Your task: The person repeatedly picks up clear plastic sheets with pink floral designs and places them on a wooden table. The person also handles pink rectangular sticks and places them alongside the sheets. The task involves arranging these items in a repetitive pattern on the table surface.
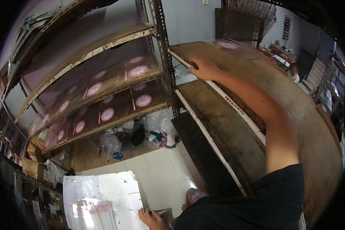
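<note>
Board on the top right rack level [264,76]: brown, wide, carrying a clear sheet with a pink round print [227,45] at its far end. My right hand [204,68] lay on its near left edge, fingers curled over the white edge strip [218,90], gripping the board rim and nothing else.

My left hand [151,218] was low, resting flat on the stack of white sheets [103,191] by my knees, fingers spread, not closed on anything I could make out.

Progress, as I judged it: the left rack [103,103] already held several boards with rows of pink round prints [143,101] on two levels; upper levels there looked bare. On the right, only the top board carried a print; the two lower boards [218,126] showed none. So the loading seemed partly done.

Room: the perforated steel upright [165,57] stood just beside my right hand, tight on that side. The board's edge ran toward me, free along its length. Tiled floor [157,172] between the racks was open; plastic bags [149,134] were bunched under the left rack.
</note>
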Motion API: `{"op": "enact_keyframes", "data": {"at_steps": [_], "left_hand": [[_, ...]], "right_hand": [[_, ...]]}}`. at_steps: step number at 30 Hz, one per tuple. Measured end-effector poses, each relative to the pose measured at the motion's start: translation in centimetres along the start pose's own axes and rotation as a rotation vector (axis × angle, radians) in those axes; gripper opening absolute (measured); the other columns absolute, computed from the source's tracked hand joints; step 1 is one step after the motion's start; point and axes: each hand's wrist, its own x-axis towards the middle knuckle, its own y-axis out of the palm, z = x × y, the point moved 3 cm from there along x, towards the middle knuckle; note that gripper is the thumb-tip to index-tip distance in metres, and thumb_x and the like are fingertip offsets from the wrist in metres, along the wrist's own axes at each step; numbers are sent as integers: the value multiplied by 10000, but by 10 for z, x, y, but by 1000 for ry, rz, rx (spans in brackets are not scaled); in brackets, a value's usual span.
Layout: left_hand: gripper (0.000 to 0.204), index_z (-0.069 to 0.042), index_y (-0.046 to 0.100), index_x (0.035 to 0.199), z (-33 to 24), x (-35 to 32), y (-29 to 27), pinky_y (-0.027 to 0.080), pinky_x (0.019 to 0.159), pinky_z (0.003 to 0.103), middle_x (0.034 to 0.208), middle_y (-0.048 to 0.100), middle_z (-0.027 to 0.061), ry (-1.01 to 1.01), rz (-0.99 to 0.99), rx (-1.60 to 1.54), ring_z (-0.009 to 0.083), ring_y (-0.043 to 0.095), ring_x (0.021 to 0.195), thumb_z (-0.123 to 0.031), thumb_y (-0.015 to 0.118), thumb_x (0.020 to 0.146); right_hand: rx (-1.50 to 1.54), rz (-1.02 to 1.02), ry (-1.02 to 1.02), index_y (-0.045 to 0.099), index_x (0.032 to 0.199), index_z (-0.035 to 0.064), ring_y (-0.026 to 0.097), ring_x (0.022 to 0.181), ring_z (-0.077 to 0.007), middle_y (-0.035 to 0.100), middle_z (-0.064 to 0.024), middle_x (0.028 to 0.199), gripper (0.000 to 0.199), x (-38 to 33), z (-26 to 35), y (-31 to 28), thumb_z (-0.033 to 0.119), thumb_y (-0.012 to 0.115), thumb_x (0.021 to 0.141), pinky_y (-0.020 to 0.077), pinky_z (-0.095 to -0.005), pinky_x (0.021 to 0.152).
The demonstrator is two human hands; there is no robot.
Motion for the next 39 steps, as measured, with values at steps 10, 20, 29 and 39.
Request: {"op": "enact_keyframes", "data": {"at_steps": [10, 20, 29, 39], "left_hand": [[268, -7, 616, 1114, -60, 103, 50, 401, 988, 493, 1232, 556, 255, 259, 79, -128, 434, 511, 1147, -128, 620, 874], [243, -17, 626, 1099, -61, 147, 99, 411, 984, 474, 1218, 567, 245, 237, 198, -200, 419, 516, 1143, -134, 609, 886], [191, 3, 651, 998, -86, 165, 145, 437, 946, 429, 1149, 599, 192, 206, 310, -341, 359, 543, 1096, -76, 630, 825], [178, -1, 668, 977, -78, 174, 172, 454, 934, 425, 1113, 627, 182, 287, 399, -363, 350, 574, 1062, -90, 626, 828]], "right_hand": [[-31, -159, 174, 482, 1325, 19, 417, 1302, -369, 474, -230, 1367, 568, 20, -87, -15, 402, 556, 912, 321, -475, 1084], [-351, 22, 554, 509, 1288, 5, 458, 1259, -399, 508, -264, 1306, 627, -25, -195, -66, 522, 452, 939, 358, -474, 1046], [-64, 255, 377, 587, 1184, 9, 562, 1121, -330, 599, -186, 1188, 562, -65, -189, -116, 511, 489, 953, 422, -426, 972], [-219, -14, 376, 540, 1286, 24, 564, 1171, -316, 591, -195, 1250, 530, -107, -193, -142, 429, 559, 944, 415, -407, 1006]]}}
